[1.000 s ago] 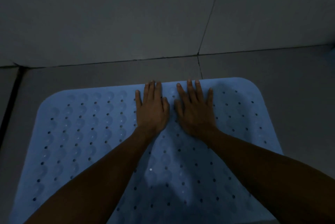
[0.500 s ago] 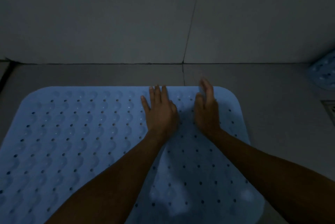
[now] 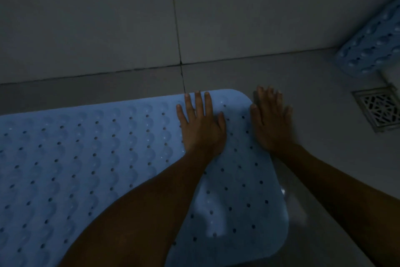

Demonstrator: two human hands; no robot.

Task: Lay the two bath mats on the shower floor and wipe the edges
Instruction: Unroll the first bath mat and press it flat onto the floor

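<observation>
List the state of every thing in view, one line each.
Flat bath mat: spread flat on the floor, its far edge close to the wall.
Second bath mat: not laid out yet, propped in the far right corner.
Left hand: open, fingers straight, palm down on the flat bath mat.
Right hand: open, palm down at the mat's right edge, mostly over the tile.
Floor drain: grate in place, uncovered.

Your left hand [image 3: 200,128] lies flat, fingers straight, on the blue bath mat [image 3: 86,158] near its far right corner. Your right hand [image 3: 271,124] is flat at the mat's right edge, on the shower floor [image 3: 313,72]. A second mat [image 3: 372,48] leans far right, above the drain [image 3: 378,107].
</observation>
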